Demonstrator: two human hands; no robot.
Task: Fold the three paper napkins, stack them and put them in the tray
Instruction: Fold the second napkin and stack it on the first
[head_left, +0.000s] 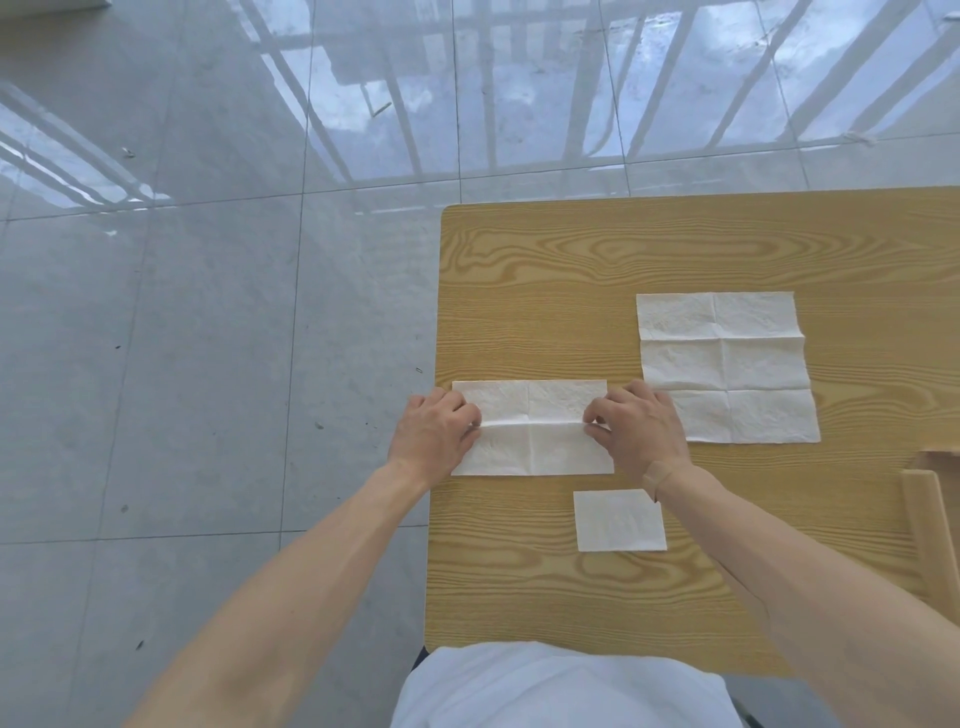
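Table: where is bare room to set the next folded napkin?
Free: the table strip beyond the half-folded napkin, and the near strip below the small folded napkin. Crowded: between both hands, the open napkin and the tray at right.

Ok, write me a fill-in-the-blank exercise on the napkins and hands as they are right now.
1. The number of napkins on the table is ____.
2. The small folded napkin lies nearer the person than the napkin under the ____.
3. The unfolded napkin lies on the ____ hand's side.
4. The left hand and right hand press on the ____ napkin.

Missing words: three; hands; right; same
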